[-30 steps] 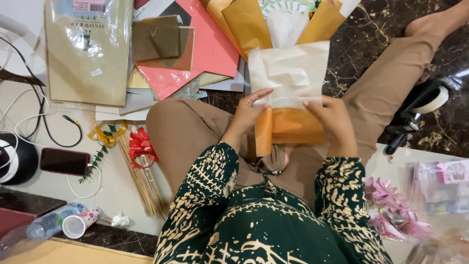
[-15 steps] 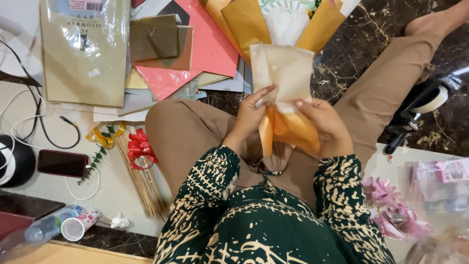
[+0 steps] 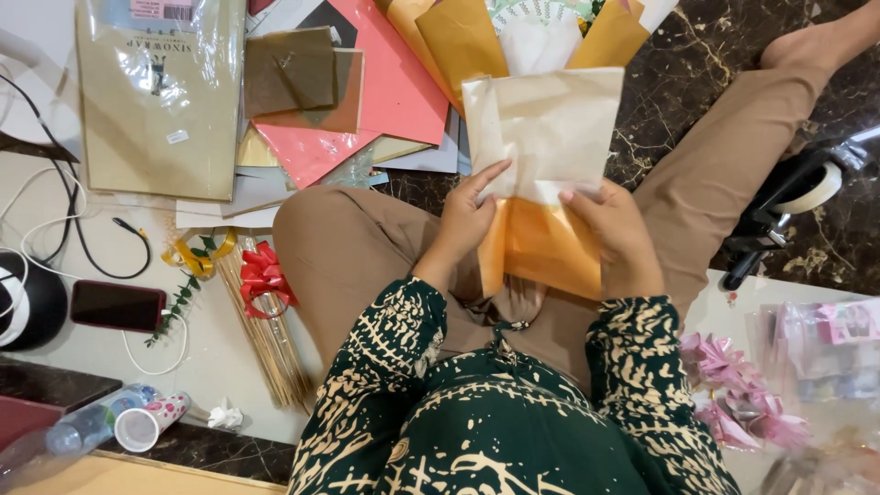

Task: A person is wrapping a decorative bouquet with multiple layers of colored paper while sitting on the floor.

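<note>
Paper work fills the head view, the only view there is. The person sits on a dark marble floor (image 3: 697, 55) with knees spread, and both hands meet over the lap. The left hand (image 3: 466, 220) pinches the left edge of a cream tissue sheet (image 3: 550, 128), its fingers (image 3: 486, 179) stretched up along that edge with the thumb hidden behind. The right hand (image 3: 616, 234) closes on the lower right of the same sheet, fingers curled over the front where the cream sheet meets an orange wrapping sheet (image 3: 548, 247). The orange sheet hangs just below both sets of fingertips and drapes toward the lap; the cream sheet stands above them, upright and slightly creased.

The step in hand looks like layering: the 2 sheets are being lined up 1 over the other. The next move probably calls for a firm pinch at the overlap, so the thin cream sheet does not slip or tear.

Counted: 2 sheets in the hands. Beyond the fingertips lie folded mustard papers (image 3: 463, 37) and 1 coral sheet (image 3: 390, 92); the stack under them is too overlapped to count. Well to the left of the left fingers are 1 packet of kraft paper (image 3: 160, 101), 1 red ribbon bow (image 3: 264, 275), 1 bundle of wooden sticks (image 3: 275, 357), 1 phone (image 3: 117, 305), 1 plastic bottle (image 3: 87, 426) and 1 paper cup (image 3: 151, 422). Right of the right fingers sit 1 roll of tape (image 3: 816, 188) and a heap of pink bows (image 3: 733, 390).
</note>
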